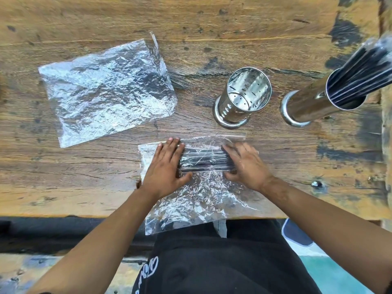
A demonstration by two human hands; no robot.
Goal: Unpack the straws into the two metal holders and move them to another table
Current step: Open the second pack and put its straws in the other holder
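Observation:
A bundle of black straws [204, 161] lies across a clear plastic bag [197, 200] near the table's front edge. My left hand [166, 168] presses on the bundle's left end and my right hand [247, 164] on its right end, fingers spread over the plastic. An empty perforated metal holder [241, 98] stands upright beyond the bundle. To its right, a second metal holder [311, 105] is filled with black straws [360, 68] that fan out toward the upper right.
An empty, crumpled clear bag [106, 92] lies flat at the left of the worn wooden table [212, 28]. The table's front edge [63, 215] runs just before my body. The right edge of the table is close to the filled holder.

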